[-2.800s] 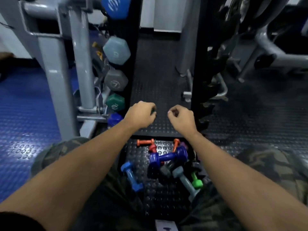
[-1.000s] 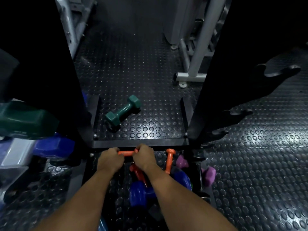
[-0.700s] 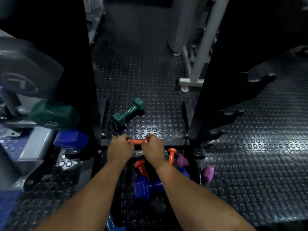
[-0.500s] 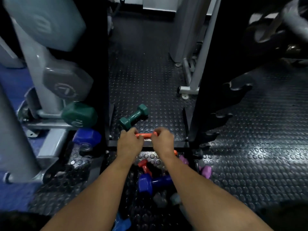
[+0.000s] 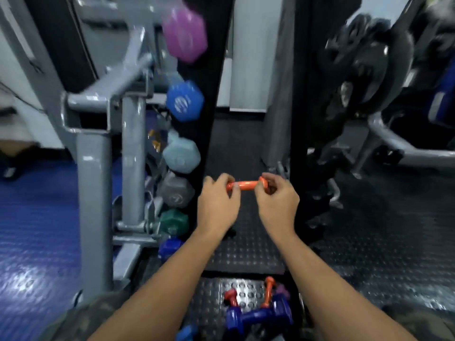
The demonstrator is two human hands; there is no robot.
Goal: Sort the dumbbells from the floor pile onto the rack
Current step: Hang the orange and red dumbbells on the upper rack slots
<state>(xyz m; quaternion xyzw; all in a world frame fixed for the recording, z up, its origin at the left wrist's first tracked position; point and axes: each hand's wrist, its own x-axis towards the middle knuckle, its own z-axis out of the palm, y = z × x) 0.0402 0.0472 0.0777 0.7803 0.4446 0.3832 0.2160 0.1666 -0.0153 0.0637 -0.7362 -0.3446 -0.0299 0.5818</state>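
The person now holds a small orange dumbbell (image 5: 246, 186) level between the two black uprights of the rack (image 5: 216, 143); half a second ago it was still low, just above the base bar, so it has been lifted clear of the floor pile (image 5: 256, 308), which lies at 6 o'clock between the forearms. The left hand (image 5: 218, 207) has its fingers curled round one end, and the right hand (image 5: 278, 203) is clamped on the other. At 9 o'clock from the hands, racked dumbbell heads run up the left upright, from a dark blue one (image 5: 170, 247) low down to a purple one (image 5: 184, 35) at 11 o'clock. The pick-up looks done; seating the bar on a free pair of pegs remains, and several dumbbells still wait below
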